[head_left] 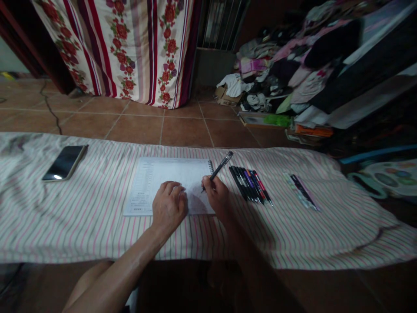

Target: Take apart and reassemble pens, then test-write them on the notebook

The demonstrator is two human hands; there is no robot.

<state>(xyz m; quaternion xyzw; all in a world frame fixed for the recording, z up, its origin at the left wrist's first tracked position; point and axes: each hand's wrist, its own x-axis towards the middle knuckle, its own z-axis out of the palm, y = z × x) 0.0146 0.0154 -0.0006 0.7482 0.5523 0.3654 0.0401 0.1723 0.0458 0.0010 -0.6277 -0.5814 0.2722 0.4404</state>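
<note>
A spiral-bound notebook with pale printed pages lies on a striped cloth. My left hand rests on the page, its fingers loosely curled and lying against the paper. Near the coil on the right edge, my right hand grips a dark pen with a clear cap end. The pen is tilted, its tip low at the paper; whether it touches I cannot tell. Just right of that hand lies a row of several pens, mostly black, with purple and red ones among them.
A smartphone lies far left on the striped cloth. More slim pens lie to the right. Beyond are a tiled floor, a floral curtain and a heap of clothes. A light green-handled object stands at the right edge.
</note>
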